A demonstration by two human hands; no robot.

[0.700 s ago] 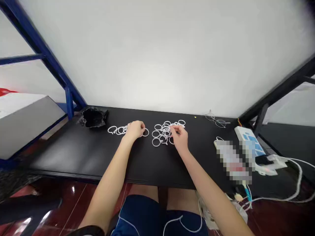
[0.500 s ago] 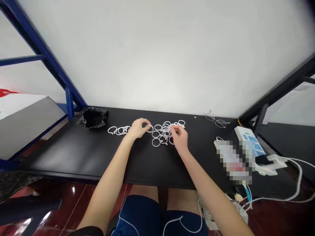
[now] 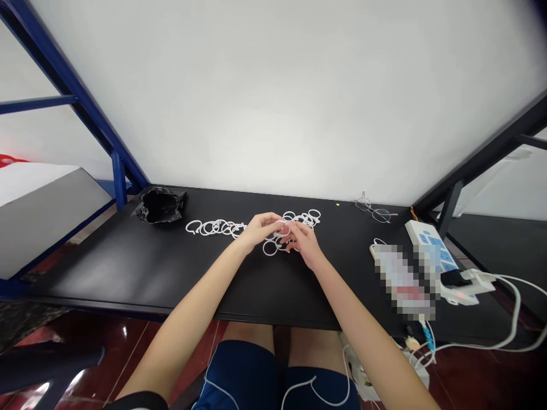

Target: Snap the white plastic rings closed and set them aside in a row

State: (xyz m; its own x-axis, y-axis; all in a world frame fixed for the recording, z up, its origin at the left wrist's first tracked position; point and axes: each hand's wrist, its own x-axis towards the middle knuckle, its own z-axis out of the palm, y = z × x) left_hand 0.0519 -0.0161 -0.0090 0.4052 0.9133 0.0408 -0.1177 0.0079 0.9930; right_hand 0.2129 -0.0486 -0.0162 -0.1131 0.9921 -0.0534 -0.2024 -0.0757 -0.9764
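Over the loose pile, my left hand (image 3: pixel 264 228) and my right hand (image 3: pixel 304 240) come together at a white curtain ring (image 3: pixel 282 234). The fingers of both hands are pinched on that ring. More white rings (image 3: pixel 270 248) lie under and around my right hand, partly hidden by it. Further white rings (image 3: pixel 314 214) show behind the fingers at the pile's far right. To the left of my left hand, a row of overlapping white rings (image 3: pixel 211 228) lies on the black table (image 3: pixel 171 267); several have small knobbed ends.
A crumpled black plastic bag (image 3: pixel 160 206) stands open at the table's back left. On the right are eyeglasses (image 3: pixel 380 215), a white power strip (image 3: pixel 425 230), a blurred phone (image 3: pixel 404 285) and white cables (image 3: pixel 515 307). Blue frame posts (image 3: pixel 119 176) rise at the left.
My left hand has moved right, from the end of the row to the pile, and meets my right hand at the ring. More of the left row is uncovered. My right hand has shifted slightly left.
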